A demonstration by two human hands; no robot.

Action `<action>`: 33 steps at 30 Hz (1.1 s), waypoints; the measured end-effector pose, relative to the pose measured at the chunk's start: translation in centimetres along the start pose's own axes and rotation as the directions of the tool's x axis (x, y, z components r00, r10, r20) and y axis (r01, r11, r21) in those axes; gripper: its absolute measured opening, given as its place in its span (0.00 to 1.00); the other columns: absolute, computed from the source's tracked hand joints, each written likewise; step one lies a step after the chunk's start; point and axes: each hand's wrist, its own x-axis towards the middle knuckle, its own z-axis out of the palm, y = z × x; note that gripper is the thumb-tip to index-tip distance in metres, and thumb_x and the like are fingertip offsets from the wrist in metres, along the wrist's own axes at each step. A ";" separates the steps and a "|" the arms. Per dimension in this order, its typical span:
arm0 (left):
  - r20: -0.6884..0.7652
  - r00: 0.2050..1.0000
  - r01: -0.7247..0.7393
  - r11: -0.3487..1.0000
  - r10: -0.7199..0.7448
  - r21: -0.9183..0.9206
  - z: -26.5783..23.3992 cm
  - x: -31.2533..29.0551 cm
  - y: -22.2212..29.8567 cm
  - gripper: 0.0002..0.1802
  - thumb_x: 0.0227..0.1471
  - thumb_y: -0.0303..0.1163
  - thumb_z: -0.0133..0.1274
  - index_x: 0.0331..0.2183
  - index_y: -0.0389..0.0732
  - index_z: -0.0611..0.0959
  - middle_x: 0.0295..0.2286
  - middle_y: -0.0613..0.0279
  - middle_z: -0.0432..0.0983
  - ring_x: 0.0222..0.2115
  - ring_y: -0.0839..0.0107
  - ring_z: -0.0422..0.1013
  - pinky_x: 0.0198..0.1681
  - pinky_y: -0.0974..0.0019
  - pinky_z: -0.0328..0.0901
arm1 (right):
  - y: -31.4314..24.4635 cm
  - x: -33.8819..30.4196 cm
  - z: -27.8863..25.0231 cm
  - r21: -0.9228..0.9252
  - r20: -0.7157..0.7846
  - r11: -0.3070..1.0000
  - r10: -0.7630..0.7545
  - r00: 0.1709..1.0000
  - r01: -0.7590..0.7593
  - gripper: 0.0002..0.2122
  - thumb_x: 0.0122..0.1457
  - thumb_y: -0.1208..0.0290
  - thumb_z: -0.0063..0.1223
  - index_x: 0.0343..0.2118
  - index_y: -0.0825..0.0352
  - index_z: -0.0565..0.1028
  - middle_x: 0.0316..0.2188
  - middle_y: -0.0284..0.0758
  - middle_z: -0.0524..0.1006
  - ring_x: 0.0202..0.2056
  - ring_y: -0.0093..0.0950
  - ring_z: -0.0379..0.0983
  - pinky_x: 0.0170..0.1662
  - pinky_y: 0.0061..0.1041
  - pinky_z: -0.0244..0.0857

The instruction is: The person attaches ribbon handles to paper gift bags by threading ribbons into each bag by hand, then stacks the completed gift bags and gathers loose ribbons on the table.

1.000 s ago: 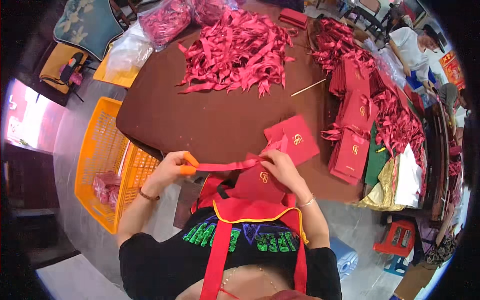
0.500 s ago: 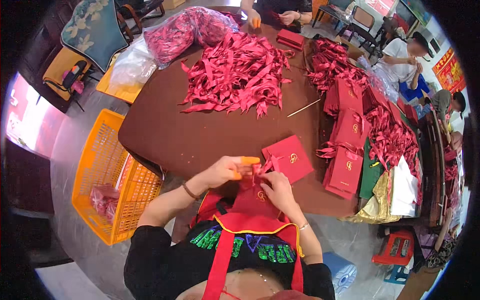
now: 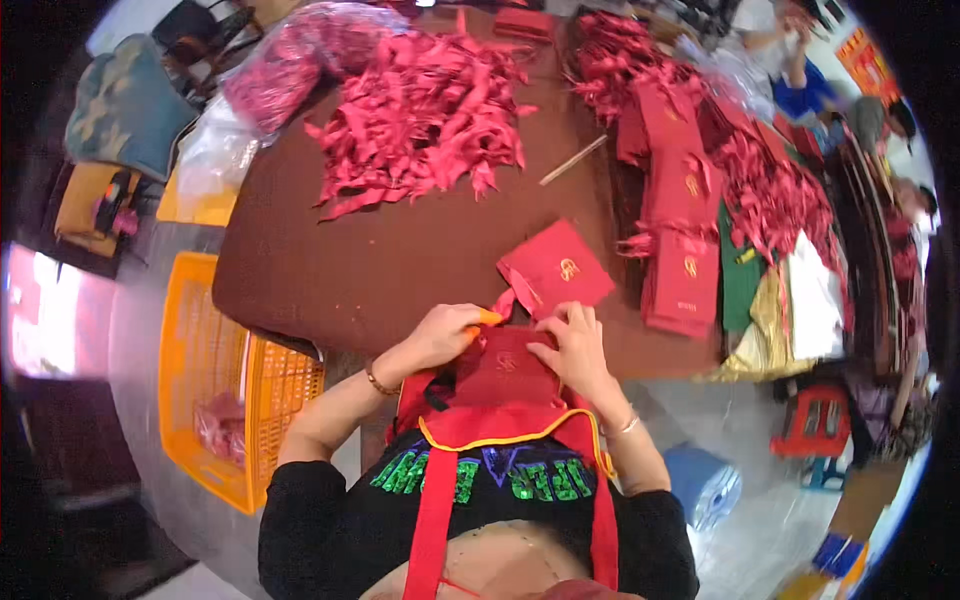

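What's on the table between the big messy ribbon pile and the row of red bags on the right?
A thin, pale stick lies between the ribbon pile and the red bags, on the brown table, in the head view.

Flat red bag point(image 3: 500, 385), emblem point(image 3: 507, 361) upward, by the table point(image 3: 400, 260).

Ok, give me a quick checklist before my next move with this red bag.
1. Both hands at the red bag: ok; left hand at its upper left corner, right hand at its right edge.
2. Left hand's grip: cannot tell; the fingers hide it.
3. Orange finger covers on both hands: not ok; seen on the left only.
4. Stick away from the hands: ok; farther back on the table.
5. Ribbons sorted: not ok; heaped in a tangle.
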 end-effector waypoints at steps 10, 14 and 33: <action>-0.144 0.981 -0.131 0.991 0.127 -0.015 -0.9 1.3 -1.9 0.13 0.44 0.18 0.49 0.36 0.36 0.79 0.33 0.54 0.76 0.32 0.65 0.73 0.34 0.68 0.66 | 3.3 -1.5 1.0 0.523 0.212 0.787 0.252 0.944 -0.328 0.11 0.47 0.68 0.58 0.32 0.69 0.74 0.30 0.38 0.69 0.29 0.29 0.69 0.32 0.26 0.65; -0.232 0.973 0.002 0.999 0.010 0.050 -2.0 1.1 -0.6 0.07 0.43 0.24 0.54 0.30 0.35 0.78 0.25 0.55 0.73 0.26 0.59 0.71 0.29 0.66 0.64 | 3.6 -1.5 0.5 0.626 0.376 0.597 0.332 0.865 -0.502 0.10 0.53 0.69 0.54 0.31 0.71 0.73 0.30 0.29 0.67 0.22 0.16 0.66 0.22 0.15 0.63; 0.172 0.955 0.281 0.920 -0.240 -0.275 3.7 1.1 2.4 0.14 0.46 0.26 0.51 0.38 0.37 0.77 0.27 0.63 0.75 0.25 0.78 0.69 0.30 0.71 0.64 | 3.9 -1.9 0.9 0.637 0.404 0.570 0.328 0.854 -0.519 0.09 0.55 0.70 0.51 0.32 0.72 0.73 0.28 0.29 0.67 0.22 0.16 0.66 0.23 0.14 0.62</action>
